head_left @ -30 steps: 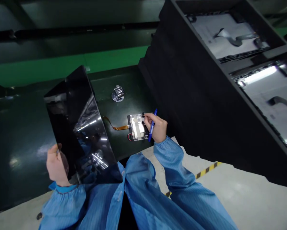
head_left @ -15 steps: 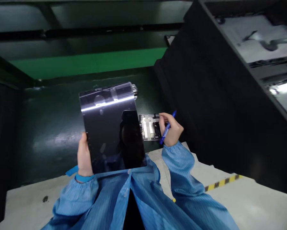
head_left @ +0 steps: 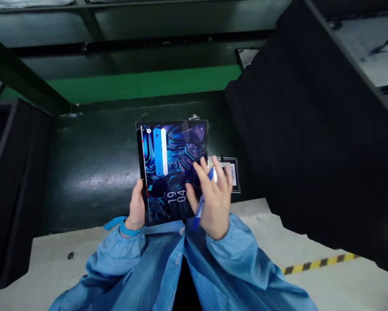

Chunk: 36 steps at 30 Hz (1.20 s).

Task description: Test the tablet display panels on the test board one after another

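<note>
My left hand (head_left: 136,207) grips the left edge of a tablet (head_left: 168,149), its thumb on the black rim. The tablet's screen is lit, with a blue and purple swirled wallpaper, a blue and a white bar, and the digits 19 04 turned sideways. Over the tablet's right edge is my right hand (head_left: 215,198), fingers spread, with a blue pen (head_left: 198,212) tucked in it. Whether a fingertip touches the screen I cannot tell. Partly hidden behind that hand, a flat black-edged piece with a white label (head_left: 233,175) lies on the dark green surface.
A shiny metal part (head_left: 194,117) shows behind the tablet's top edge. The dark green bench (head_left: 90,164) has a bright green strip (head_left: 142,82) at its back. A tall black panel (head_left: 278,129) stands at right, a black box (head_left: 12,172) at left. Yellow-black tape (head_left: 320,263) marks the floor.
The tablet's screen went from dark to lit. My right hand moved left from the flat piece to over the tablet, its fingers spreading, the pen still in it. The view shifted.
</note>
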Available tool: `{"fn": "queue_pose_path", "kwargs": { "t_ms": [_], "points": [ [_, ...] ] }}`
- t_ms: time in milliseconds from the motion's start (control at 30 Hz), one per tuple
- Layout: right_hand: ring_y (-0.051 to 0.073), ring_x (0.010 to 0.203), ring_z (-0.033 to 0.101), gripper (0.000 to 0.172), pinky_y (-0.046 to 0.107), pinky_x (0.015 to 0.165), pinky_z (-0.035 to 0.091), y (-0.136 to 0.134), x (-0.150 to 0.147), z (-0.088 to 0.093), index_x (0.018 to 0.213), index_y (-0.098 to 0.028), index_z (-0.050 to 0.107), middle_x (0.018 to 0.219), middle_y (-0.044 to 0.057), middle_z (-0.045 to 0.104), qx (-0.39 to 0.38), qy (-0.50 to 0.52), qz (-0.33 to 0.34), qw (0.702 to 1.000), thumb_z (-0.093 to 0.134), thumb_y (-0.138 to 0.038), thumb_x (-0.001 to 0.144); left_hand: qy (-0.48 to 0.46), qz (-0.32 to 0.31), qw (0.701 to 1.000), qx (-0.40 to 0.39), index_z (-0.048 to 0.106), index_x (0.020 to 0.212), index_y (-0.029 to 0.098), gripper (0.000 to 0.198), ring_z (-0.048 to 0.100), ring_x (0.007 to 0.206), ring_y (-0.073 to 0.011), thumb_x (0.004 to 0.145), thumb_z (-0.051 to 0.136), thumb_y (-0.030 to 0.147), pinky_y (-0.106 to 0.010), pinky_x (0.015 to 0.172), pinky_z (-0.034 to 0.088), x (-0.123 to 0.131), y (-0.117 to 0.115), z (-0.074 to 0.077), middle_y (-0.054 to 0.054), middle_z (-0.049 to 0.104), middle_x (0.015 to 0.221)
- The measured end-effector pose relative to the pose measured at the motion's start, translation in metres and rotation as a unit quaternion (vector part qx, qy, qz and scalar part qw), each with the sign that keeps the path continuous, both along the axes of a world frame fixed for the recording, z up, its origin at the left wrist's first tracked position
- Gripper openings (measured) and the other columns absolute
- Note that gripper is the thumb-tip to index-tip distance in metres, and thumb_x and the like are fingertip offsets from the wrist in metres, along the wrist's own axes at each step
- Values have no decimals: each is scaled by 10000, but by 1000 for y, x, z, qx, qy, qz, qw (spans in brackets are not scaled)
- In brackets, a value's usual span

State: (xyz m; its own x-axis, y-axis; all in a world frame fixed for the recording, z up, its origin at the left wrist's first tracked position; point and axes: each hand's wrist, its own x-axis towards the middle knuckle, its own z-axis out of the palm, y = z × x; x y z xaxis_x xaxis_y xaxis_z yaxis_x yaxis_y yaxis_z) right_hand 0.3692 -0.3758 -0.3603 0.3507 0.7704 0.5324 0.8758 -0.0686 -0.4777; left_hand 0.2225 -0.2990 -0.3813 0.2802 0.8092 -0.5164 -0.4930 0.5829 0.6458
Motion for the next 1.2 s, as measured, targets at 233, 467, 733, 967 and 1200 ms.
{"fn": "queue_pose_path", "kwargs": {
  "t_ms": [233, 467, 733, 967, 1200],
  "points": [
    [208, 1197, 672, 411, 413, 1076, 539, 0, 4, 37, 1395, -248, 562, 1287, 39, 705, 9, 112, 335, 936, 514, -166, 995, 52, 2, 999, 0, 779, 961, 183, 432, 515, 1371, -327, 754, 741, 561, -452, 1177, 401, -4, 1, 4, -65, 771, 1120],
    [139, 573, 620, 218, 265, 549, 485, 35, 76, 61, 1075, -198, 685, 722, -11, 657, 128, 104, -47, 985, 594, -364, 967, 39, -28, 999, -18, 779, 929, 191, 404, 609, 1265, -348, 771, 711, 556, -445, 1104, 489, -14, -7, 0, -52, 792, 1002],
    [121, 533, 531, 332, 257, 490, 389, 28, 72, 76, 691, -208, 553, 610, -5, 551, 36, -131, 66, 988, 583, -356, 986, 14, -30, 994, -102, 791, 916, 188, 319, 688, 1139, -341, 726, 748, 441, -428, 1040, 541, -19, -15, 2, -49, 795, 895],
    [91, 433, 533, 309, 246, 415, 470, -28, 46, 116, 646, -216, 562, 528, -21, 573, 54, 10, 335, 941, 706, -265, 915, 42, -44, 996, -61, 776, 815, 220, 340, 673, 1169, -341, 612, 821, 488, -421, 1060, 525, -28, -20, -2, -23, 782, 797],
    [114, 265, 396, 469, 280, 275, 376, -43, 44, 121, 504, -223, 302, 333, -32, 398, 0, 13, 307, 952, 592, -172, 869, 4, -70, 997, -42, 758, 744, 239, 316, 591, 1277, -393, 586, 827, 505, -510, 1080, 504, -35, -24, 0, -54, 784, 828]
  ]
}}
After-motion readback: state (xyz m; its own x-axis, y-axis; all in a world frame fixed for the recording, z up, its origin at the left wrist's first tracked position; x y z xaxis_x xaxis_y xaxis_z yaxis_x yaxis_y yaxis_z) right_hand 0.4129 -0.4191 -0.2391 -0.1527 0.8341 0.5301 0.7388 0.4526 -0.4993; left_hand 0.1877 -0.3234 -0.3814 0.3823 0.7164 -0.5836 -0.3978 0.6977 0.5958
